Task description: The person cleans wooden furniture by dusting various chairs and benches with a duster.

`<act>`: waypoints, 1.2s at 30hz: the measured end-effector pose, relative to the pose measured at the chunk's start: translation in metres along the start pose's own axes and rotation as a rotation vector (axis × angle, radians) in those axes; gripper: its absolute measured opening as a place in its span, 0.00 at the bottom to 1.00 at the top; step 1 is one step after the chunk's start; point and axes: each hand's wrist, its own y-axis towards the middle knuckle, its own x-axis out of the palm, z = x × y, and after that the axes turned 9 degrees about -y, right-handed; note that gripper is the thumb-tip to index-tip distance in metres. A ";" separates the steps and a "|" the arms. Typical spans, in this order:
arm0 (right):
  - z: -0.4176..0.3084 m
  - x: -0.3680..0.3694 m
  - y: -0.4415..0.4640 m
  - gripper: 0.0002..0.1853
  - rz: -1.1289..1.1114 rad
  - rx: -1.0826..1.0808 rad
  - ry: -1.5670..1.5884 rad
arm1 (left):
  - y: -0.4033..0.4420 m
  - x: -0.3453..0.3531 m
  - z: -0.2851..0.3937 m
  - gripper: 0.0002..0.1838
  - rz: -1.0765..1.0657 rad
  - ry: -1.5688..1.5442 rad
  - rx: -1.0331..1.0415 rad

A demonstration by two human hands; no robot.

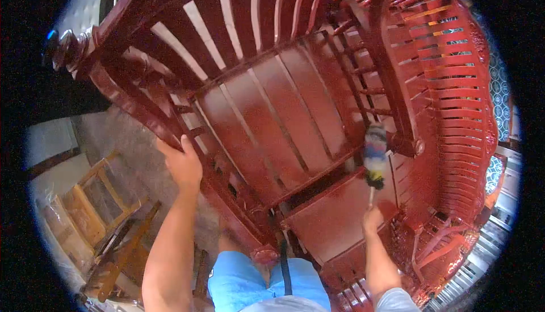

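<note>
A dark red wooden chair [272, 107] with a slatted seat and slatted back fills the middle, tilted in view. My left hand [183, 163] rests on its left armrest rail, the thumb on top and apart from the fingers. In my right hand [372, 221] is the thin handle of a fluffy multicoloured duster [376, 156]. The duster's blurred head lies near the front end of the chair's right armrest. My right fingers are wrapped round the handle.
To the right stands a larger glossy red slatted bench [454, 113]. A light wooden frame [93, 204], partly wrapped in clear plastic, stands at the lower left beside brown wooden pieces [129, 249]. Blue patterned fabric [499, 102] shows behind the bench.
</note>
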 end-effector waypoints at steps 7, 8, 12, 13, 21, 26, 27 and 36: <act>-0.237 0.069 -0.025 0.19 -0.598 0.785 1.789 | 0.004 0.004 -0.009 0.36 0.021 0.040 0.029; -0.286 0.063 -0.029 0.18 -0.481 0.758 1.753 | 0.004 0.006 -0.010 0.36 0.030 0.055 0.030; -0.401 0.074 -0.021 0.10 -0.335 0.271 1.515 | 0.004 0.006 -0.002 0.34 0.017 0.039 0.040; -0.406 0.067 -0.018 0.10 -0.319 0.108 1.444 | 0.003 0.006 -0.002 0.34 0.021 0.032 0.055; -0.347 0.090 0.000 0.14 -0.317 -0.044 1.224 | 0.003 0.002 0.003 0.33 0.026 -0.015 0.076; -0.351 -0.074 -0.106 0.14 -0.580 -0.090 1.385 | 0.010 -0.011 0.006 0.33 -0.072 -0.040 0.059; -0.356 -0.099 -0.140 0.14 -0.575 -0.051 1.520 | 0.010 -0.016 0.007 0.32 -0.123 -0.060 0.005; -0.294 -0.105 -0.287 0.16 -0.138 -0.560 0.703 | 0.042 -0.012 -0.084 0.33 -0.758 -0.349 -0.096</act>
